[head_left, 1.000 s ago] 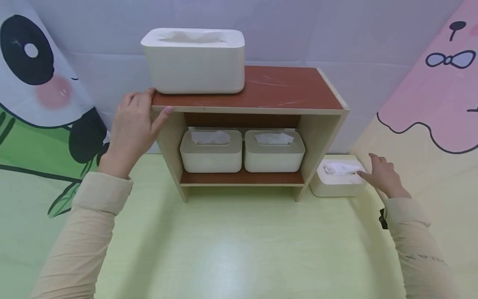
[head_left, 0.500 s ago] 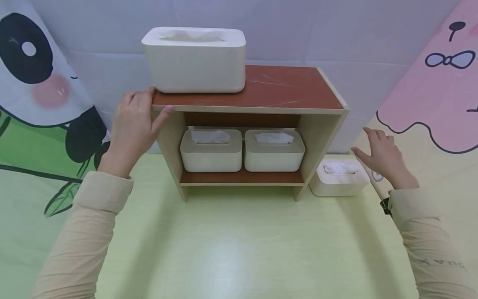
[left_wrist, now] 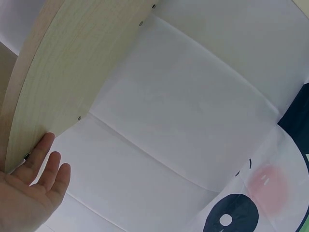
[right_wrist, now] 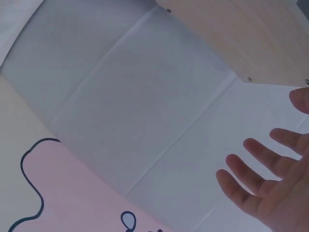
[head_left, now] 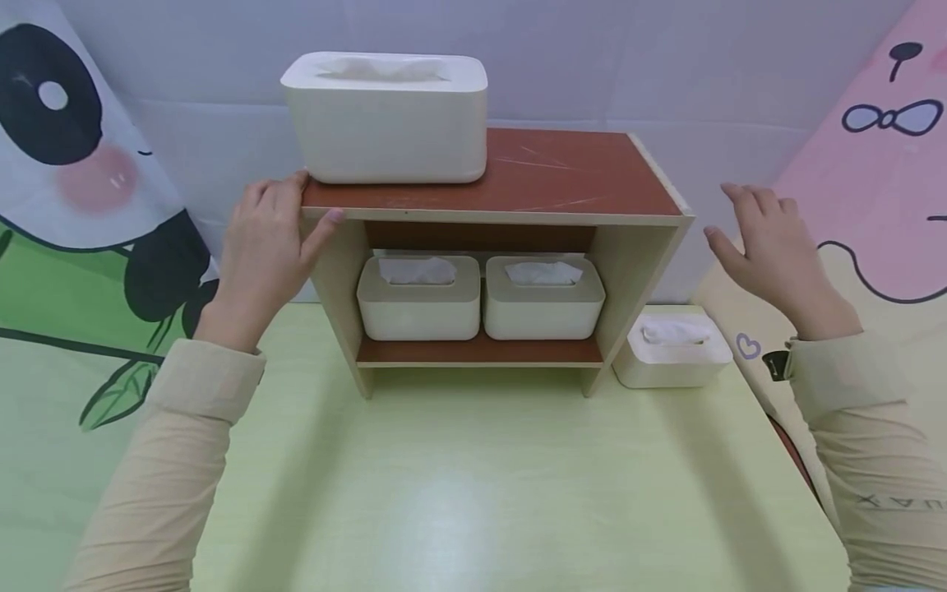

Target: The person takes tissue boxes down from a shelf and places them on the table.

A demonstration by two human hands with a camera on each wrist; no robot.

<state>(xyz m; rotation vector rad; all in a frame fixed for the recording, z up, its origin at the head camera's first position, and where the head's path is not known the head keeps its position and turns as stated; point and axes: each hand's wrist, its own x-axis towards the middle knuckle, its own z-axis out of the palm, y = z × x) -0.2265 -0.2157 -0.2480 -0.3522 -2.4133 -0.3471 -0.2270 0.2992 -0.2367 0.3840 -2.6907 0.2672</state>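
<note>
A small cabinet (head_left: 562, 177) with a red-brown top and pale wood sides stands on the table. My left hand (head_left: 268, 247) rests against its top left corner, thumb at the front edge; the left wrist view shows the fingers extended along the side panel (left_wrist: 72, 63). My right hand (head_left: 777, 251) is raised in the air to the right of the cabinet, fingers spread and holding nothing; the right wrist view has its fingers apart from the other side panel (right_wrist: 251, 38). A white tissue box (head_left: 385, 131) sits on the top's left part. Two more tissue boxes (head_left: 418, 308) stand side by side inside.
Another white tissue box (head_left: 669, 362) stands on the table (head_left: 459, 477), right of the cabinet's foot. A pale cloth backdrop (head_left: 562, 66) hangs behind. Printed cloths flank both sides, a panda face (head_left: 52, 99) left and a pink figure (head_left: 873, 197) right.
My right hand has risen from beside the tissue box on the table to about the height of the cabinet's top. The left hand and the boxes have stayed in place.
</note>
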